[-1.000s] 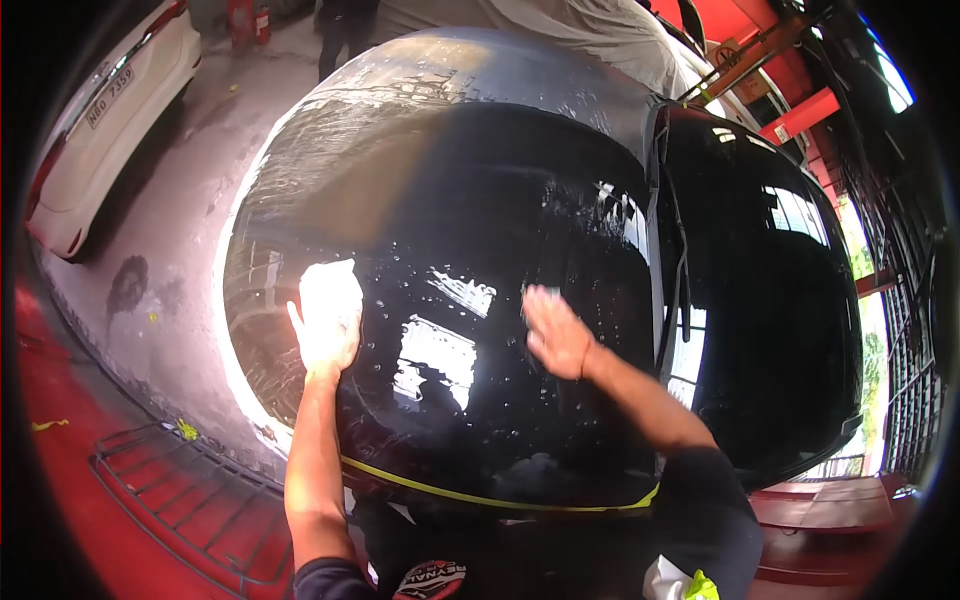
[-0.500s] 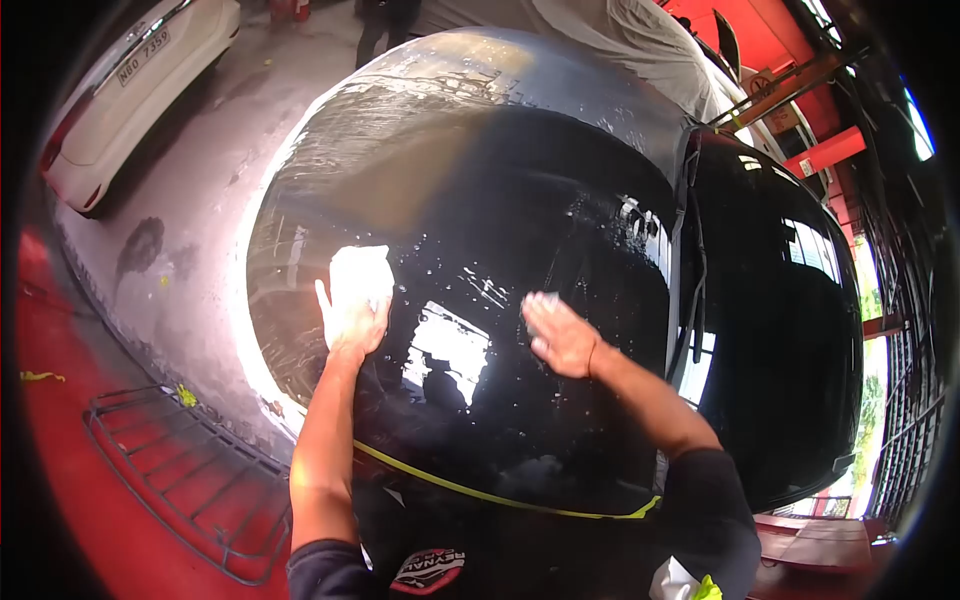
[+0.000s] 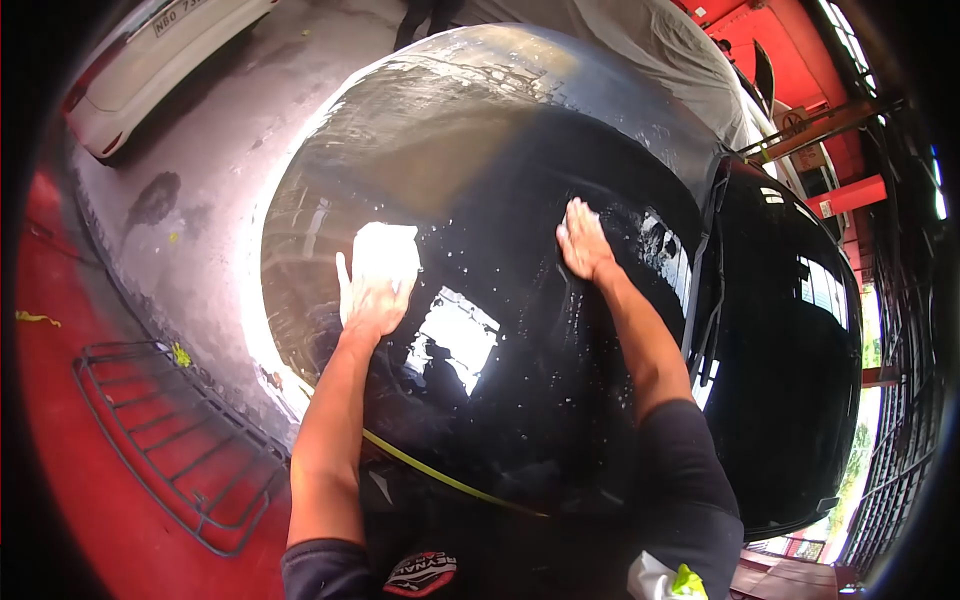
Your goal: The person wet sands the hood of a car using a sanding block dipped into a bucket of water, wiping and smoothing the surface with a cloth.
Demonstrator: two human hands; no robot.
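Two hands (image 3: 584, 243), black hood (image 3: 510, 250), logo (image 3: 422, 575) reading "REYNAL"

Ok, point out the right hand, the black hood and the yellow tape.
Right hand (image 3: 584, 241): head view, back of the hand.
Black hood (image 3: 492, 252): head view, dark surface near its middle.
Yellow tape (image 3: 449, 480): head view, middle of the visible strip.

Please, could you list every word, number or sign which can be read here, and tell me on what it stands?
"NBO 73": on the plate of the white car; the rest is cut off.
"REYNAL": on the badge of the dark shirt; the smaller line below seems to begin "CAR", the rest unclear.
Small sign at upper right: too small to read.
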